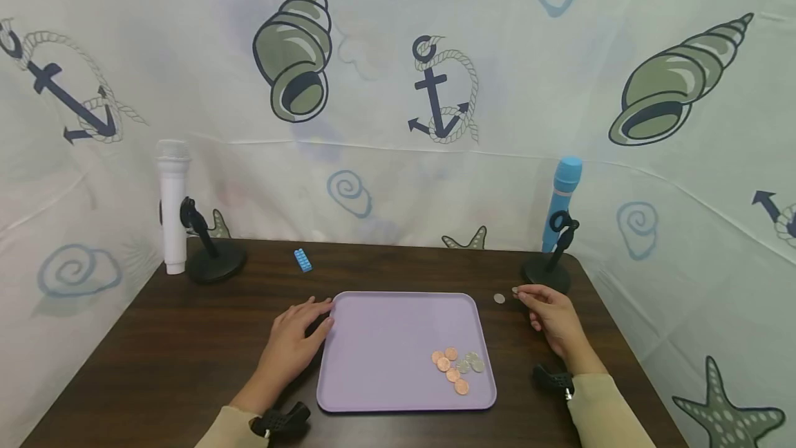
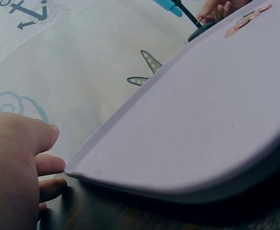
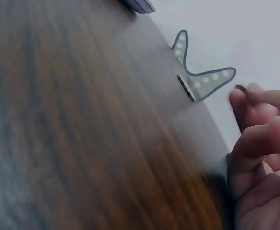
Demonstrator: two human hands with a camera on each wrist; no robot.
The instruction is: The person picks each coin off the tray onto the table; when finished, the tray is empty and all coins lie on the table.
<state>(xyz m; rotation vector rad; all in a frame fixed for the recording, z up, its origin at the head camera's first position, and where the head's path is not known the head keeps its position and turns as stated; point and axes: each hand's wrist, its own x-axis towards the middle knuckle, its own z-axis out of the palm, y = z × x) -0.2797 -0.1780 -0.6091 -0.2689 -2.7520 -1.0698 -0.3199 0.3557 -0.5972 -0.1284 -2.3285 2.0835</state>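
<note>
My right hand (image 1: 553,316) pinches a small coin (image 3: 241,88) between thumb and fingertip, over the table to the right of the tray. Just left of those fingertips a silver coin (image 1: 499,299) lies flat on the wood. My left hand (image 1: 294,337) rests at the upper left edge of the lilac tray (image 1: 385,351), its fingertips touching the rim with the fingers fairly straight. Toward the tray's lower right sit several copper coins (image 1: 452,375) and, beside them, a few silver coins (image 1: 477,365), some overlapping.
A small blue toy brick (image 1: 302,260) lies behind the tray. At the back left stand a white microphone (image 1: 174,206) and a black round-based stand (image 1: 215,261); at the back right, a blue microphone (image 1: 562,199) and another black stand (image 1: 547,272). A patterned cloth (image 1: 385,109) hangs behind the table.
</note>
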